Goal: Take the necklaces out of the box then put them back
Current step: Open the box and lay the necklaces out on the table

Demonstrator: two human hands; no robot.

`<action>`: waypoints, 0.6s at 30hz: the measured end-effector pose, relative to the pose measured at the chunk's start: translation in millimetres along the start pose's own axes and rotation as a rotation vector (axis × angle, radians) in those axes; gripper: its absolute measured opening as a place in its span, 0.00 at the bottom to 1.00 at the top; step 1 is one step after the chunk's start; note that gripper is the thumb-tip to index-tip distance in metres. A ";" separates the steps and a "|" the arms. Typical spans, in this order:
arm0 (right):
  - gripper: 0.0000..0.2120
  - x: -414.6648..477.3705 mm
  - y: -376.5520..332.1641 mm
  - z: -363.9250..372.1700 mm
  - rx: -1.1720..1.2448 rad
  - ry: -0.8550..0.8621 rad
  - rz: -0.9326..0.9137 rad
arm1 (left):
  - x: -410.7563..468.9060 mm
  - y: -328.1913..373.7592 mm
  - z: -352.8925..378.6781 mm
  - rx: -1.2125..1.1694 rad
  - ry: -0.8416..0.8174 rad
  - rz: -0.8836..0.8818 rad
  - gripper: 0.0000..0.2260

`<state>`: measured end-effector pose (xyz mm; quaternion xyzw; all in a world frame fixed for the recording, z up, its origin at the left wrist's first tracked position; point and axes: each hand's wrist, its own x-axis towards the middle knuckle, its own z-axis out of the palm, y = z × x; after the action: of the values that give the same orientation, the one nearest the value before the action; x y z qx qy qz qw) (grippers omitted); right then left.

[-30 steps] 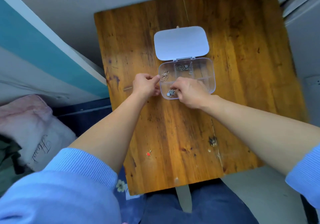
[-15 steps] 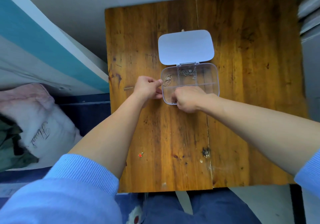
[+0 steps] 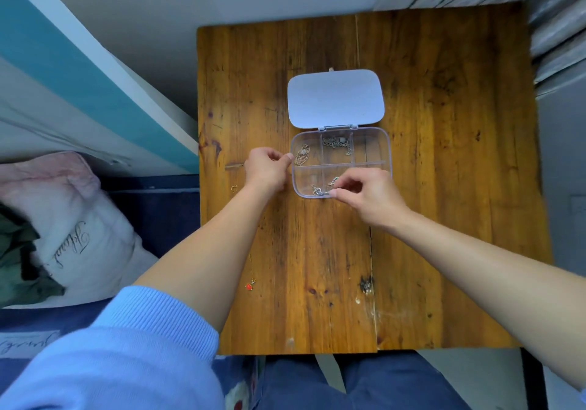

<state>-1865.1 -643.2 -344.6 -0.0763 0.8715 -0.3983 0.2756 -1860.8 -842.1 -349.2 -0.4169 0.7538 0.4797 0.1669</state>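
Note:
A clear plastic box (image 3: 388, 156) with several compartments lies open on the wooden table (image 3: 444, 219), its white lid (image 3: 335, 97) flat behind it. A gold necklace (image 3: 302, 154) sits in the far left compartment and a silver chain (image 3: 336, 144) in the far middle one. My right hand (image 3: 367, 197) pinches a silver necklace (image 3: 322, 189) over the near compartments at the box's front edge. My left hand (image 3: 268, 168) presses its curled fingers against the box's left side. A thin necklace with a red pendant (image 3: 250, 285) lies on the table near my left forearm.
A small gold piece (image 3: 234, 188) lies near the table's left edge. A pink and white pillow (image 3: 63, 225) rests on bedding to the left. A wall runs behind the table, and slatted boards (image 3: 558, 13) stand at the right.
My right hand has drawn back to the right from the near left compartment, and the silver necklace now shows at its fingertips. The left hand keeps to the box's side. The view has shifted.

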 end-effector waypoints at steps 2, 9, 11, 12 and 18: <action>0.03 -8.5 0.8 -7.8 0.211 0.037 0.167 | -10.7 1.3 0.8 0.092 0.127 0.147 0.07; 0.03 -32.8 18.3 -14.5 0.735 0.035 0.675 | -40.1 -19.5 21.3 0.610 -0.060 0.618 0.10; 0.04 -37.6 21.5 -14.7 0.801 0.047 0.732 | -41.9 -18.9 30.2 0.763 -0.143 0.710 0.13; 0.04 -39.6 22.7 -15.5 0.834 0.050 0.750 | -42.9 -16.6 35.4 0.821 -0.176 0.742 0.14; 0.06 -49.3 28.3 -25.2 1.050 0.002 0.755 | -41.2 -2.4 55.8 0.863 -0.212 0.820 0.11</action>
<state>-1835.0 -590.4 -331.3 0.3810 0.5277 -0.6473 0.3967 -1842.6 -775.1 -350.8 0.0630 0.9588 0.1947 0.1969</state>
